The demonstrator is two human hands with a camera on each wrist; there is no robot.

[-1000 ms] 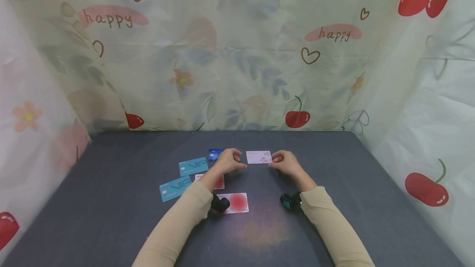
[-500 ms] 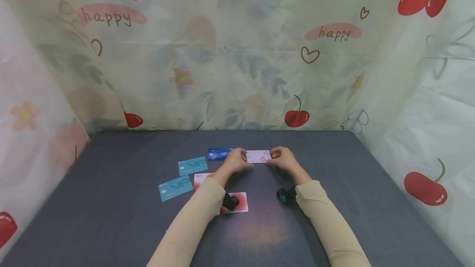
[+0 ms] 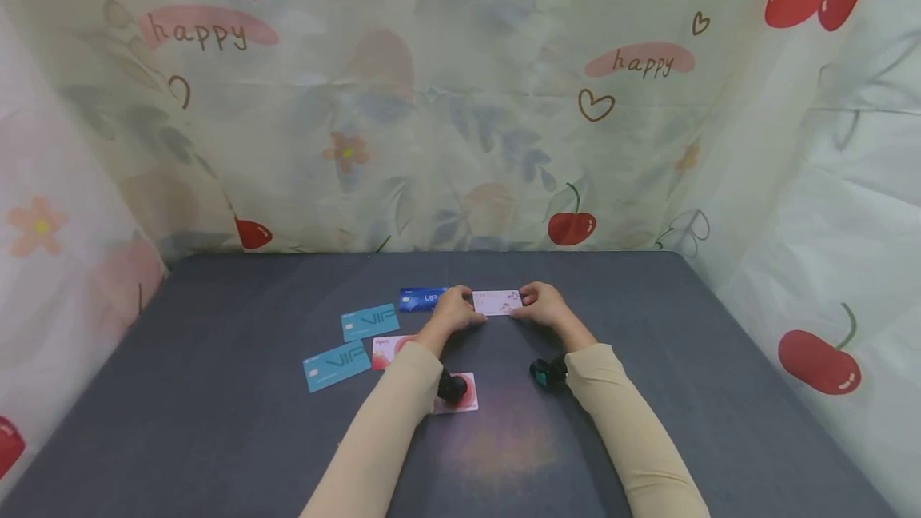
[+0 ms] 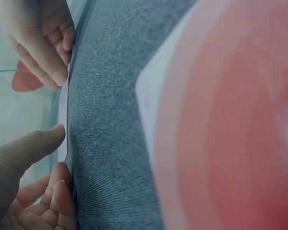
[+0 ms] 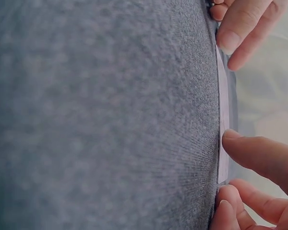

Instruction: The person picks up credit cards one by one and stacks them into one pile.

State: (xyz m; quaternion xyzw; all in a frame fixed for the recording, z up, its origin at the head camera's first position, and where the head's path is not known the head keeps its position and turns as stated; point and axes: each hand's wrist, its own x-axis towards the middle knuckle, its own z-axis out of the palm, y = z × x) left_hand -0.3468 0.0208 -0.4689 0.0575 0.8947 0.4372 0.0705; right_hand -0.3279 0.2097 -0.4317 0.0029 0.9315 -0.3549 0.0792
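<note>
Left hand [image 3: 453,311] and right hand [image 3: 548,308] pinch the pale card [image 3: 496,303]. Left of it, I see a dark-blue card [image 3: 419,300] (marked VIP).

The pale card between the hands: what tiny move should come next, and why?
Maybe raise the pale card just a little, evenly: the left hand and right hand are at its opposite ends, and it looks level, so lifting together should stop it tipping.

blue card [image 3: 420,300]: partly hidden | pale card [image 3: 496,303]: too small to read
</note>
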